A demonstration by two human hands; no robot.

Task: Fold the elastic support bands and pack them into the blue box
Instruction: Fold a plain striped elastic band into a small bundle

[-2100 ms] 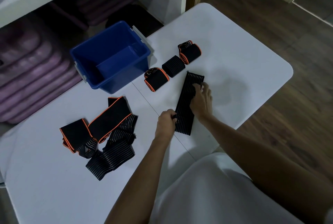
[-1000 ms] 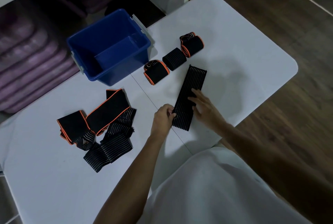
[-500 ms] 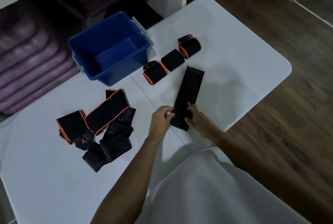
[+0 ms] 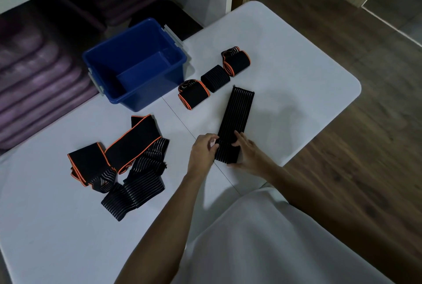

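Observation:
A long black ribbed band [image 4: 237,114] lies stretched out on the white table [image 4: 296,82], its near end folded over once. My left hand [image 4: 203,151] pinches the left edge of that fold. My right hand [image 4: 249,153] grips its right edge, fingers on top. Three rolled bands lie in a row beyond it: one with orange trim [image 4: 193,94], a plain black one [image 4: 215,78], another with orange trim [image 4: 236,60]. The empty blue box [image 4: 134,64] stands at the table's far edge. A heap of unfolded bands [image 4: 123,165] lies to the left.
Purple mats [image 4: 38,78] are stacked under a white shelf behind the table. Wooden floor runs along the right side beyond the table's rounded corner. My white garment [image 4: 262,245] fills the lower right of the view.
My right hand slid from the far end of the long band down to its near end. Both hands now hold the near end, which has been folded over.

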